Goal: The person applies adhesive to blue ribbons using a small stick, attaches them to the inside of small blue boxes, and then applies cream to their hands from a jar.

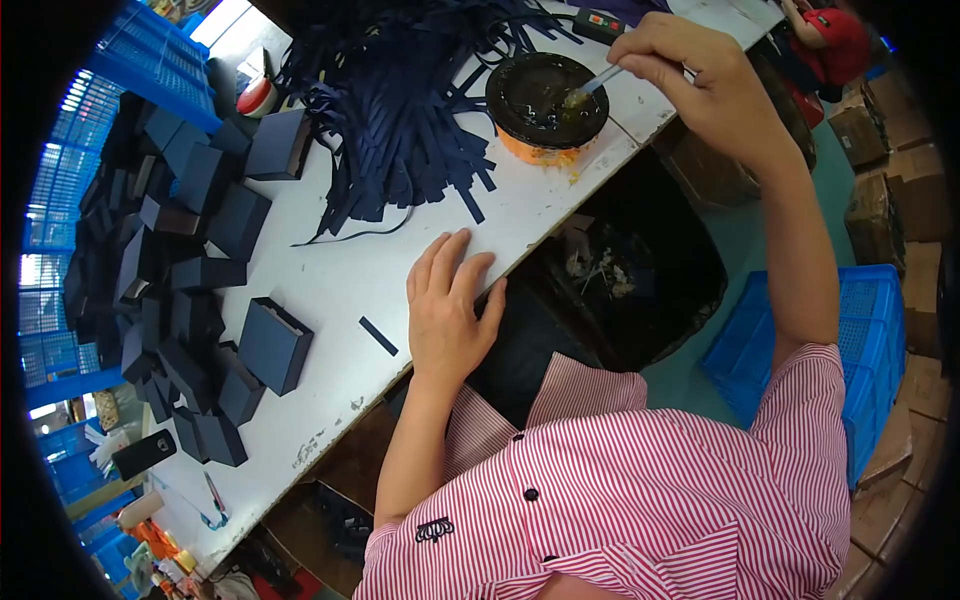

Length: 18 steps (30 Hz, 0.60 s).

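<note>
My right hand [690, 75] is closed round the pale handle of a brush [596, 82], whose tip is in a black pot [545, 98] with an orange lower side. Wet, yellowish stuff shows in the pot. My left hand [448, 305] lies flat on the white table [330, 400] near its edge, fingers spread, holding nothing. Left of it lies one short dark strip [378, 336]. A large heap of dark blue strips [395, 130] is above my left hand, beside the pot. Farther left stands a dark blue box [273, 345].
Many dark boxes [180, 270] are piled at the left, beside blue crates [60, 260]. Scissors [214, 500] lie at the lower left. A blue crate [875, 340] and cartons [920, 270] stand at the right. A person in red [838, 45] is at the top right.
</note>
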Each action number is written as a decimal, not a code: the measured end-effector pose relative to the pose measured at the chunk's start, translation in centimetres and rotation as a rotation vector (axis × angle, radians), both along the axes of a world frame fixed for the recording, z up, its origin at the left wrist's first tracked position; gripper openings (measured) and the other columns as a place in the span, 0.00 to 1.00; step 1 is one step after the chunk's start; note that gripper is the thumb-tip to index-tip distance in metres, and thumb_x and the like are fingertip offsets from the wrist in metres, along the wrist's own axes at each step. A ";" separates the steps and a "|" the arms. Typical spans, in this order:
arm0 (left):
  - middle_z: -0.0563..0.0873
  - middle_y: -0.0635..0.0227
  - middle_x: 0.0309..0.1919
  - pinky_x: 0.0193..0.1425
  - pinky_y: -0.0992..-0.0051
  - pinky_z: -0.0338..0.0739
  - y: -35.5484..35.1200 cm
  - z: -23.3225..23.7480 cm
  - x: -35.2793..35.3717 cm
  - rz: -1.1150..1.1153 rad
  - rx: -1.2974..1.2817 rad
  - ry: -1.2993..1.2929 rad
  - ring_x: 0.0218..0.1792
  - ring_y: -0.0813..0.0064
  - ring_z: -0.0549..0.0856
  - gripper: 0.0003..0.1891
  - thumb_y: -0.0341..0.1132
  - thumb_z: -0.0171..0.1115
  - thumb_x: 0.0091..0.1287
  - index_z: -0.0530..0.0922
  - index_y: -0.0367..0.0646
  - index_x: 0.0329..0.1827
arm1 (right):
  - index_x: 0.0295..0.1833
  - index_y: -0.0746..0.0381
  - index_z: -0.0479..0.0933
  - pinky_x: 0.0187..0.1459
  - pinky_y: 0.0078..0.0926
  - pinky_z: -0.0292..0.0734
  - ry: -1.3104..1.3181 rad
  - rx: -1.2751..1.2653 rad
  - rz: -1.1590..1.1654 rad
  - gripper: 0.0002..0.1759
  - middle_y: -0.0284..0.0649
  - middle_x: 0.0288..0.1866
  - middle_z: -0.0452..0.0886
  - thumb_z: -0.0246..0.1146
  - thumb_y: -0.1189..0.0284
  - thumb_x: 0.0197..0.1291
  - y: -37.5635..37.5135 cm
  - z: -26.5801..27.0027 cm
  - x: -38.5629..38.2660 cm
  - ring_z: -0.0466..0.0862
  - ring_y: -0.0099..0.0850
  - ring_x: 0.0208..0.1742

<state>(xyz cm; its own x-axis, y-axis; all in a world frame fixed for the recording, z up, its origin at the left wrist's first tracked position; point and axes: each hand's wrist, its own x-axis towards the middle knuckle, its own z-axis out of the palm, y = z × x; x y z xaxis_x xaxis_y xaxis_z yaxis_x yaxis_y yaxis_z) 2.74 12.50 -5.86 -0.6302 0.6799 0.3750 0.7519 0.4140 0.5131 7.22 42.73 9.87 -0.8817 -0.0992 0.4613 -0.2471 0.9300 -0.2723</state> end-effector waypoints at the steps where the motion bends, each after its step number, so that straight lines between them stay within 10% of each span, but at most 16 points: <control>1: 0.80 0.58 0.62 0.70 0.58 0.67 0.0 0.0 0.0 0.000 -0.001 -0.001 0.67 0.53 0.74 0.15 0.32 0.72 0.58 0.83 0.43 0.48 | 0.43 0.68 0.81 0.46 0.30 0.76 0.017 -0.012 0.000 0.06 0.42 0.39 0.82 0.62 0.76 0.66 0.0 0.1 0.0 0.83 0.39 0.41; 18: 0.80 0.59 0.62 0.70 0.58 0.67 -0.1 -0.1 0.0 0.001 0.000 0.005 0.68 0.53 0.74 0.15 0.32 0.72 0.58 0.83 0.44 0.48 | 0.43 0.67 0.80 0.47 0.36 0.75 -0.054 0.214 0.045 0.07 0.43 0.41 0.80 0.60 0.75 0.65 -0.1 -3.6 -3.2 0.82 0.42 0.43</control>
<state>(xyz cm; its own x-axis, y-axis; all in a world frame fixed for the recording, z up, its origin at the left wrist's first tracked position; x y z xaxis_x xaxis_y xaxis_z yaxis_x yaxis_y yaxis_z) 2.73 12.43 -5.99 -0.6291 0.6791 0.3782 0.7541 0.4151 0.5090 4.01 42.64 6.27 -0.8970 -0.2293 0.3778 -0.2798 0.9564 -0.0837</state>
